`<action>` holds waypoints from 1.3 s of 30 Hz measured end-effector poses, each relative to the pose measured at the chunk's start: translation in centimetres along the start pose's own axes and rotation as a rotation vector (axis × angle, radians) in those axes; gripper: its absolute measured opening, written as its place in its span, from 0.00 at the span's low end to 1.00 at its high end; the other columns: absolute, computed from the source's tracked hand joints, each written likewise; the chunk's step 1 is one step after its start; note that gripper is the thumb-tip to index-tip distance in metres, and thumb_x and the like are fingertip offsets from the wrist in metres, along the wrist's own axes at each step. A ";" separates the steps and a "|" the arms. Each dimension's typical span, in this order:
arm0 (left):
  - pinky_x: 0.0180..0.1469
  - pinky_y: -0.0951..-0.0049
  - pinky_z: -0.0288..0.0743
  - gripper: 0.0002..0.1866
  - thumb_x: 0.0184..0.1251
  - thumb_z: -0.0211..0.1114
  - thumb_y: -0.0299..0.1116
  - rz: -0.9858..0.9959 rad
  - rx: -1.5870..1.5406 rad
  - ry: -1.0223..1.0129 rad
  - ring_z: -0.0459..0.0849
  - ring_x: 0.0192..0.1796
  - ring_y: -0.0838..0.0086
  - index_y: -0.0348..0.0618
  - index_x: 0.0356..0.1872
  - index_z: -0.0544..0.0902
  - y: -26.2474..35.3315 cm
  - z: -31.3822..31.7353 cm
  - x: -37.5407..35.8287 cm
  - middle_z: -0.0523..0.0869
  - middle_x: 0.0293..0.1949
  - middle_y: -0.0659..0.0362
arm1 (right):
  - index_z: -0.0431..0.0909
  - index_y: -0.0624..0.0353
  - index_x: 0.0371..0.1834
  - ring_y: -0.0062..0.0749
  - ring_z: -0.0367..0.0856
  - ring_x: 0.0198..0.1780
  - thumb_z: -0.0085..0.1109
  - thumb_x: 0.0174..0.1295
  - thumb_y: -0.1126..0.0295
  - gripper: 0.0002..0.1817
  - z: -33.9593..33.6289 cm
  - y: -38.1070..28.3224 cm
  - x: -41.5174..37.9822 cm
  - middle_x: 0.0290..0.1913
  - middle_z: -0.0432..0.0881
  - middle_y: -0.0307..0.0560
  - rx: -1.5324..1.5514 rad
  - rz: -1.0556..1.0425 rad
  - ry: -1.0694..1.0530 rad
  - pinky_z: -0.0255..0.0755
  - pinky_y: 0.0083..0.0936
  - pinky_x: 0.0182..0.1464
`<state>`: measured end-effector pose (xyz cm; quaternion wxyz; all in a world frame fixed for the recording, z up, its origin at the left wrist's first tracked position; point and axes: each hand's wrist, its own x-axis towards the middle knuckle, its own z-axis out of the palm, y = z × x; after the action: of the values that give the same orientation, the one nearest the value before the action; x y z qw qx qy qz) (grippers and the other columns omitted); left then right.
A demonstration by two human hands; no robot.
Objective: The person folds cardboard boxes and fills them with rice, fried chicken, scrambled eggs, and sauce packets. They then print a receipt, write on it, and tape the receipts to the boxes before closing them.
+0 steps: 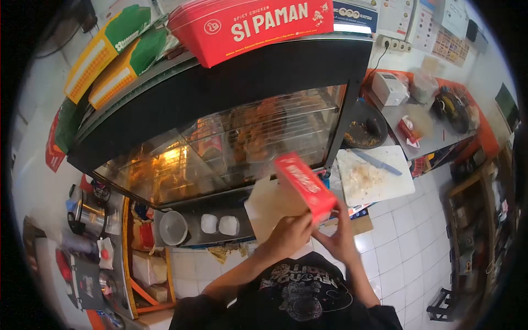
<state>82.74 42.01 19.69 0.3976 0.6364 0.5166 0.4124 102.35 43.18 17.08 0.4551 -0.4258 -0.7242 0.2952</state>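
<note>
Both my hands hold a red and white cardboard box (pixel 304 186) in front of the lit glass display cabinet (pixel 220 66). My left hand (pixel 291 234) grips the box's near end from the left, fingers closed on it. On the right side my right hand (pixel 338 236) has its fingers against the same end. The box's pale inner side or flap spreads out to the left of the red panel. Fried food on racks shows behind the cabinet glass.
A white cutting board (pixel 366 187) with a knife (pixel 377 161) lies at the right, beside a black pan (pixel 366 126). Left of the box are two white packets (pixel 229 225) and a clear tub (pixel 174 227). Red boxes (pixel 258 30) stand on the cabinet.
</note>
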 end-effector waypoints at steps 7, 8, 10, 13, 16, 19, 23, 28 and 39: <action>0.79 0.58 0.71 0.12 0.68 0.64 0.31 0.627 0.808 -0.606 0.87 0.57 0.62 0.40 0.50 0.86 -6.0 1.8 0.4 0.88 0.48 0.56 | 0.40 0.47 0.90 0.39 0.84 0.63 0.72 0.70 0.62 0.55 -2.8 5.1 -5.5 0.69 0.78 0.52 0.686 0.681 0.260 0.82 0.44 0.62; 0.79 0.58 0.71 0.12 0.68 0.64 0.31 0.625 0.801 -0.608 0.87 0.57 0.62 0.40 0.50 0.86 -6.1 2.3 0.4 0.88 0.48 0.56 | 0.51 0.49 0.83 0.36 0.82 0.60 0.67 0.72 0.63 0.42 -2.6 7.1 -6.6 0.64 0.79 0.49 0.738 0.770 0.323 0.82 0.43 0.59; 0.75 0.57 0.75 0.12 0.70 0.63 0.30 0.871 0.609 -0.189 0.86 0.57 0.59 0.38 0.51 0.85 -6.5 3.5 0.1 0.84 0.52 0.53 | 0.62 0.51 0.75 0.33 0.81 0.58 0.62 0.74 0.63 0.29 -2.2 10.4 -8.4 0.59 0.80 0.45 0.780 0.859 0.387 0.81 0.42 0.56; 0.64 0.56 0.82 0.21 0.73 0.69 0.39 0.637 0.533 -0.283 0.84 0.59 0.55 0.36 0.60 0.83 -11.4 4.6 -1.8 0.81 0.58 0.49 | 0.71 0.51 0.65 0.34 0.81 0.54 0.64 0.71 0.62 0.22 -2.1 14.2 -10.2 0.54 0.81 0.41 0.967 0.877 0.636 0.80 0.39 0.54; 0.57 0.55 0.83 0.34 0.69 0.75 0.54 0.306 0.604 -0.296 0.85 0.58 0.52 0.32 0.61 0.82 -17.8 7.4 -2.8 0.82 0.59 0.44 | 0.77 0.52 0.57 0.36 0.81 0.52 0.66 0.70 0.63 0.16 -3.1 17.4 -12.0 0.53 0.82 0.39 1.171 0.986 0.744 0.77 0.39 0.55; 0.52 0.50 0.84 0.29 0.68 0.74 0.54 0.115 0.726 -0.368 0.89 0.50 0.47 0.33 0.49 0.84 -24.0 10.6 -3.4 0.88 0.50 0.41 | 0.79 0.54 0.52 0.37 0.81 0.52 0.66 0.69 0.64 0.13 -3.1 20.0 -13.1 0.49 0.83 0.40 1.266 1.044 0.705 0.76 0.40 0.57; 0.46 0.44 0.83 0.16 0.62 0.73 0.43 -0.086 0.468 -0.221 0.89 0.38 0.43 0.38 0.36 0.85 -27.4 13.2 -4.4 0.89 0.32 0.40 | 0.81 0.54 0.47 0.38 0.82 0.48 0.66 0.70 0.66 0.08 -1.9 21.2 -12.0 0.44 0.85 0.40 1.305 1.085 0.624 0.79 0.36 0.54; 0.45 0.45 0.81 0.12 0.66 0.69 0.38 -0.130 0.297 -0.035 0.89 0.40 0.43 0.38 0.39 0.85 -13.8 0.1 -7.5 0.90 0.35 0.43 | 0.84 0.55 0.43 0.38 0.84 0.48 0.65 0.71 0.67 0.05 1.9 24.1 -8.8 0.44 0.88 0.44 1.410 1.001 0.325 0.81 0.37 0.59; 0.45 0.52 0.81 0.16 0.81 0.65 0.42 -0.557 0.292 0.235 0.90 0.40 0.45 0.38 0.54 0.85 -2.1 -13.6 -19.3 0.90 0.36 0.42 | 0.79 0.61 0.61 0.44 0.91 0.45 0.75 0.70 0.50 0.29 17.6 24.7 -6.7 0.44 0.88 0.50 1.080 1.013 -0.020 0.87 0.42 0.51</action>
<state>66.89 24.39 20.19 0.3373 0.4692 0.7666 0.2800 96.47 48.02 -13.03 0.4025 -0.4219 -0.1973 0.7881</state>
